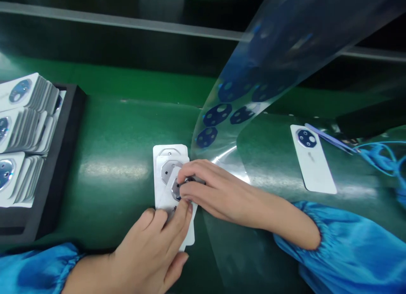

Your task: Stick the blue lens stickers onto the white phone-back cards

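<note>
A small stack of white phone back panels [160, 169] with grey camera rings lies on the green mat in front of me. My left hand [155, 243] grips the top panel [190, 218], which sits at a slant over the others, its fingertips just below the camera ring [175, 188]. Over that ring my right hand [218, 192] is closed in a pinch, thumb and forefinger pressed to it. A dark piece, perhaps a blue film sticker, shows between those fingers, mostly hidden by them.
A clear film strip [228, 150] with dark blue stickers [207, 137] curves up behind my right hand. At left, a black tray [68, 129] holds rows of white panels. One panel [317, 167] with a blue camera cover lies at right beside tweezers [330, 138] and a blue coiled cord [379, 156].
</note>
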`<state>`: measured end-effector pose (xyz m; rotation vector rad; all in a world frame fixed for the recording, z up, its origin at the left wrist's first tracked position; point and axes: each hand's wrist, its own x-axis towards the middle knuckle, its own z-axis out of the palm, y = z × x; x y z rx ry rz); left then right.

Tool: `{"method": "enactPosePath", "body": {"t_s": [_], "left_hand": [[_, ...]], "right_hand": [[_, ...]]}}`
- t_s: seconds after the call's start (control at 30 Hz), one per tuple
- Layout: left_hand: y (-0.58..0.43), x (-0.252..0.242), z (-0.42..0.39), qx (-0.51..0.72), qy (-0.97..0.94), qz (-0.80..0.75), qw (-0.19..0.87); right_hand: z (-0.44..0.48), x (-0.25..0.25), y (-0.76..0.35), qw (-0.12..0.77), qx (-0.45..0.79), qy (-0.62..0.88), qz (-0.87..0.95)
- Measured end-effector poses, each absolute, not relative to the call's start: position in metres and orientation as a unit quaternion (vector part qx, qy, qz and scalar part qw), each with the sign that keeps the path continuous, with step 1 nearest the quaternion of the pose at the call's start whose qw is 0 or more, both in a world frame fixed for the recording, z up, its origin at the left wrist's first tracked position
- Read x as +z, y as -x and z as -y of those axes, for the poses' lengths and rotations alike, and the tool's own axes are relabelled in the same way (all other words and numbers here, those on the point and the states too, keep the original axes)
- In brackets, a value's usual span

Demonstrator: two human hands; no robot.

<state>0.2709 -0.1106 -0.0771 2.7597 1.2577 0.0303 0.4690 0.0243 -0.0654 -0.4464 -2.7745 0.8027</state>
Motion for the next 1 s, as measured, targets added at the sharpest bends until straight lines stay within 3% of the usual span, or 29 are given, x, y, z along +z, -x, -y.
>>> {"method": "enactPosePath", "body": {"t_s": [0.43,0.63,0.9,1.0], "left_hand": [[-0.271,-0.075,0.108,-0.015,-0.914,-0.403,0.041],[-0.271,-0.076,0.109,-0.023,-0.915,-0.403,0.024],[-0.271,-0.078,0.114,-0.019,-0.918,-0.397,0.006],[-0.27,-0.077,0.114,-0.021,-0.916,-0.401,0.006]], "right_hand": [[-0.04,-0.078,-0.475,0.196,0.33,0.088,0.919],[-0.037,-0.089,-0.47,0.314,0.381,0.159,0.855],[-0.041,-0.092,-0.47,0.311,0.43,0.18,0.828],[-0.043,-0.09,-0.47,0.271,0.433,0.182,0.84]]}}
